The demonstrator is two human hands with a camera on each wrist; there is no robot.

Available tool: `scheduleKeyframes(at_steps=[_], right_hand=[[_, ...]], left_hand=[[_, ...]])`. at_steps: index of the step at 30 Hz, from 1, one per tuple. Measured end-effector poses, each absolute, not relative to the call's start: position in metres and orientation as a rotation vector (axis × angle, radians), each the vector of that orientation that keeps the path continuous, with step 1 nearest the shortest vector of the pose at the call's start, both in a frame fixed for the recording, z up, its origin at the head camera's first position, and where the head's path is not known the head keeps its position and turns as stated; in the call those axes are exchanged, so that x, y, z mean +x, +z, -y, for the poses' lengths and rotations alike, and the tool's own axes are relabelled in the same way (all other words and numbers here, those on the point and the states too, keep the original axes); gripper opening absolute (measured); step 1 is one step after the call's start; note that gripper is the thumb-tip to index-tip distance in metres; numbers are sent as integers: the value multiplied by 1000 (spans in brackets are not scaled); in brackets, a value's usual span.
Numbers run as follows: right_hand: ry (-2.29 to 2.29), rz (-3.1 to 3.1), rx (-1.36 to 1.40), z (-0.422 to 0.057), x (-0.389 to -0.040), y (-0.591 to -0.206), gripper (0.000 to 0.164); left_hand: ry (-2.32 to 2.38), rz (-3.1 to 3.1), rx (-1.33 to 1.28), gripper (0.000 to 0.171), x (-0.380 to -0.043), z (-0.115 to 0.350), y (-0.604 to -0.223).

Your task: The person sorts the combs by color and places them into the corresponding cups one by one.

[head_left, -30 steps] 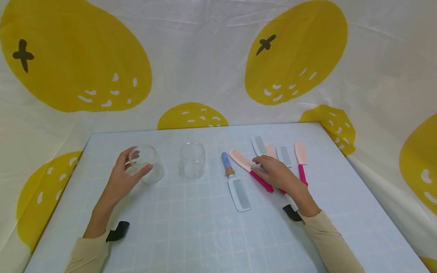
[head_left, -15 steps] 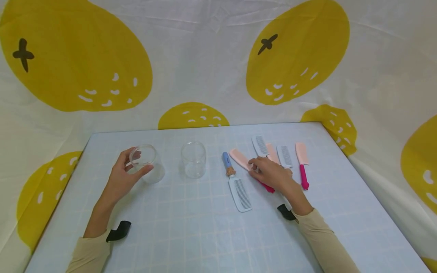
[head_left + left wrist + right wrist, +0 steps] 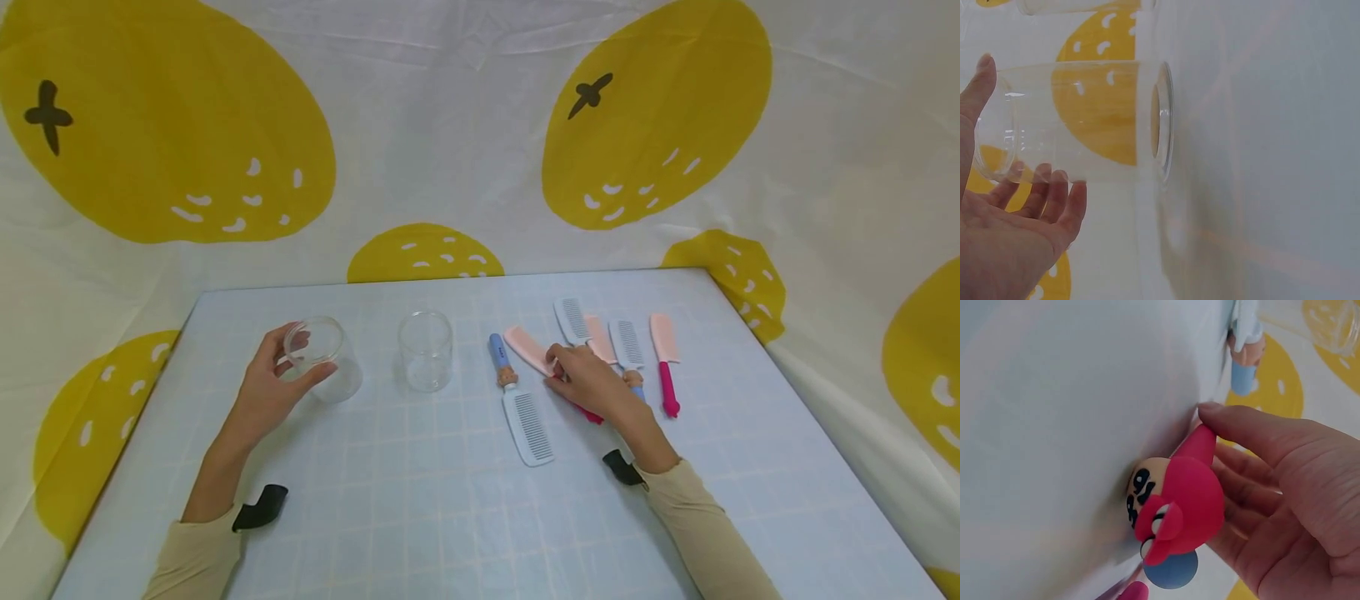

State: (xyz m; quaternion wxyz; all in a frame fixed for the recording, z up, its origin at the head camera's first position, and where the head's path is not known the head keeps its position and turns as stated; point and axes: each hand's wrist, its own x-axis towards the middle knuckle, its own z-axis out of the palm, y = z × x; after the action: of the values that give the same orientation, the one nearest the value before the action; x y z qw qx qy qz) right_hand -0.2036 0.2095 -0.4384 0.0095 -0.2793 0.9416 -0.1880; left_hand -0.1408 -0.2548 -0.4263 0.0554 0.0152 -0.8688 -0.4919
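Observation:
My left hand (image 3: 264, 392) holds a clear glass cup (image 3: 341, 367) near its rim, thumb on one side and fingers on the other. In the left wrist view the cup (image 3: 1085, 119) stands with its base at the tabletop. My right hand (image 3: 592, 382) pinches a comb with a pale pink blade (image 3: 527, 348) and dark pink handle, thumb and fingers at the handle's upper part. The right wrist view shows that handle (image 3: 1197, 494) ending in a red cartoon head with a drawn face. Beside it lies a light blue comb (image 3: 527, 427) with a bear-like figure on its handle.
A second clear glass cup (image 3: 425, 358) stands right of the held one. Beyond and right of my right hand lie two light blue combs, one farther back (image 3: 572, 319) and one nearer (image 3: 627, 343), plus pink combs (image 3: 602, 340), one apart at the right (image 3: 664, 362).
My right hand has shifted left and slightly nearer over the pink comb's handle, uncovering the light blue comb's handle behind it. My left hand and the cup stay put.

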Motion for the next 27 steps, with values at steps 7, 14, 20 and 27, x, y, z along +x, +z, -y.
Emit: scheduleKeyframes(at_steps=[7, 14, 20, 27], right_hand=[[-704, -2941, -900, -212, -205, -437, 18], [-777, -2936, -739, -217, -204, -428, 23], [-845, -2915, -627, -218, -202, -416, 30], [-990, -2939, -645, -217, -197, -402, 32]], left_hand=[[-1512, 2627, 25, 84, -142, 254, -429], [-1514, 2630, 41, 86, -141, 256, -430], [-1512, 2641, 44, 88, -141, 256, -430], [-1515, 2640, 35, 87, -140, 255, -428]])
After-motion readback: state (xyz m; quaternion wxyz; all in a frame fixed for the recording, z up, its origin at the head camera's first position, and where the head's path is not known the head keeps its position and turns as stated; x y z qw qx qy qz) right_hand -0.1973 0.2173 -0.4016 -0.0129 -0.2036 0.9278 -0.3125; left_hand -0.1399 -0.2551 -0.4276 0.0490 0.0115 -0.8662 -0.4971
